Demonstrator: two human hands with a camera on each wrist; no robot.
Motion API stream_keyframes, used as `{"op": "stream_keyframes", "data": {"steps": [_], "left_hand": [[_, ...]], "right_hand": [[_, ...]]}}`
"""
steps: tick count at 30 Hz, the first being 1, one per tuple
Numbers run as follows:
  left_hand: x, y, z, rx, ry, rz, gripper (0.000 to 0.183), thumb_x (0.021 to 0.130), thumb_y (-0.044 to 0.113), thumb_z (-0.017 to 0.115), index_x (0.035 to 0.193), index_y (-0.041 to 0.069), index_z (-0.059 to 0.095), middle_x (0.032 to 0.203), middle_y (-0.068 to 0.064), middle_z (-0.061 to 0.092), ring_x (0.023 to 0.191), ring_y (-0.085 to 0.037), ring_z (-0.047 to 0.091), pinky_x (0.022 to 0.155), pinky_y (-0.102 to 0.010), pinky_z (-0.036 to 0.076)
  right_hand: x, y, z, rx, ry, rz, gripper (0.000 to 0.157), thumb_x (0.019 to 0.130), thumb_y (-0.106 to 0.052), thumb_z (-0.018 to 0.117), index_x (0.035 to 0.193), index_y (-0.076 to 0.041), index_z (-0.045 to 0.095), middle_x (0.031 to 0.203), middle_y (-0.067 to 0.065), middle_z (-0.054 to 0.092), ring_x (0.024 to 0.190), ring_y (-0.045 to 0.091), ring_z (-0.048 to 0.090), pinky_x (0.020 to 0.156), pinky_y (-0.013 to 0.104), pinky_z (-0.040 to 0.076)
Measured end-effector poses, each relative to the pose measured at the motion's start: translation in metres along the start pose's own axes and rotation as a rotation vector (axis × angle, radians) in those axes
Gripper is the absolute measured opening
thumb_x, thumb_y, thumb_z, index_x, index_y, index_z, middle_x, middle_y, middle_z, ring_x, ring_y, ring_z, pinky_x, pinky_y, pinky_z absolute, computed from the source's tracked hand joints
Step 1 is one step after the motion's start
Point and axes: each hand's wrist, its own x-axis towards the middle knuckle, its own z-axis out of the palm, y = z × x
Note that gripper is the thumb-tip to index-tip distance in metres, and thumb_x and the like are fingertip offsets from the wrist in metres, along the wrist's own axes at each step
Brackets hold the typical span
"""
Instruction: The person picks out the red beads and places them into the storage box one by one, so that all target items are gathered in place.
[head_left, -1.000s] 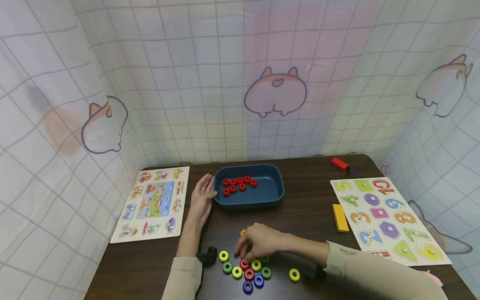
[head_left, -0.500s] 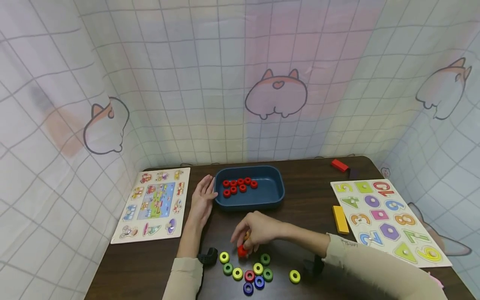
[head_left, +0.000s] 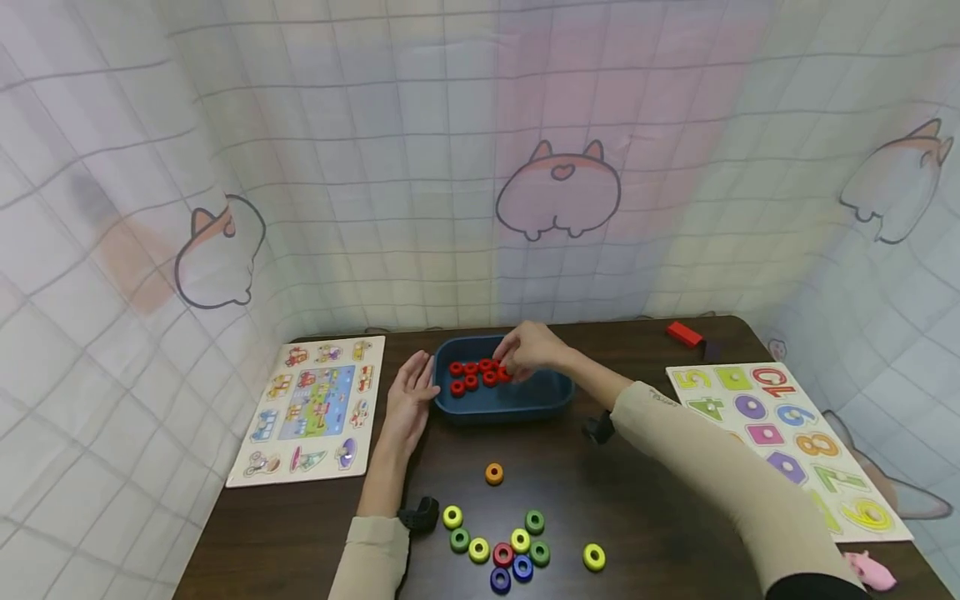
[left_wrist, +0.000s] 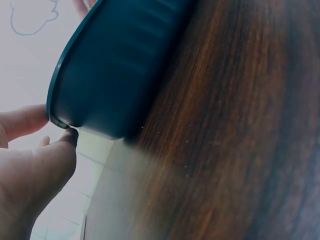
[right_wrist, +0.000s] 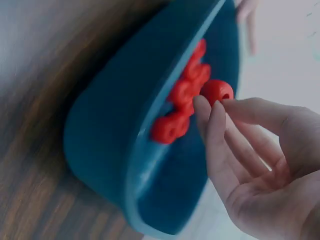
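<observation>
In the head view my right hand is over the dark blue tray, pinching a red ring between thumb and fingertips. Close beneath it, several more red rings lie grouped in the tray's left half. My left hand lies at the tray's left end, its fingers fairly straight. The left wrist view has a thumb tip and a finger right at the rim of the tray.
Nearer on the dark table lie an orange ring and loose yellow, green, blue and red rings. A picture puzzle board is at left, a number puzzle board at right. A red block sits at the back right.
My right hand has picked a red ring from the loose group and carried it forward over the tray. My left hand has stayed at the tray's left end.
</observation>
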Motion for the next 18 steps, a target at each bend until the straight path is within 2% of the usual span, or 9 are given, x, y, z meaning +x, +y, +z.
{"op": "stream_keyframes", "data": {"steps": [5, 10, 14, 18], "left_hand": [[-0.001, -0.003, 0.002, 0.01, 0.001, -0.014, 0.075, 0.085, -0.027, 0.046, 0.151, 0.003, 0.028, 0.156, -0.013, 0.026, 0.146, -0.024, 0.027, 0.118, -0.037, 0.024], [-0.001, -0.003, 0.002, 0.022, 0.007, -0.002, 0.075, 0.084, -0.027, 0.045, 0.151, 0.003, 0.028, 0.156, -0.013, 0.026, 0.146, -0.025, 0.026, 0.119, -0.039, 0.022], [-0.001, -0.002, 0.001, 0.022, 0.005, 0.003, 0.075, 0.084, -0.027, 0.045, 0.151, 0.003, 0.028, 0.156, -0.013, 0.027, 0.146, -0.025, 0.026, 0.119, -0.041, 0.02], [0.0, -0.001, 0.0, 0.022, 0.011, 0.008, 0.074, 0.084, -0.027, 0.045, 0.151, 0.003, 0.029, 0.156, -0.013, 0.026, 0.146, -0.024, 0.027, 0.119, -0.042, 0.019]], "right_hand": [[0.018, 0.025, 0.005, -0.06, 0.094, 0.031, 0.023, 0.081, 0.004, 0.068, 0.103, 0.001, 0.073, 0.085, 0.012, 0.073, 0.071, 0.029, 0.072, 0.066, 0.044, 0.061], [0.03, 0.033, 0.016, -0.11, 0.136, 0.041, 0.018, 0.081, 0.002, 0.071, 0.098, -0.002, 0.075, 0.079, 0.009, 0.073, 0.068, 0.027, 0.072, 0.064, 0.04, 0.062], [0.027, 0.028, 0.02, -0.151, 0.14, 0.028, 0.018, 0.082, -0.001, 0.07, 0.099, -0.003, 0.075, 0.076, 0.006, 0.072, 0.068, 0.026, 0.072, 0.065, 0.04, 0.062], [0.008, 0.014, 0.02, -0.173, 0.133, -0.068, 0.018, 0.085, -0.002, 0.069, 0.101, -0.002, 0.074, 0.08, 0.008, 0.073, 0.068, 0.025, 0.072, 0.061, 0.035, 0.061]]}}
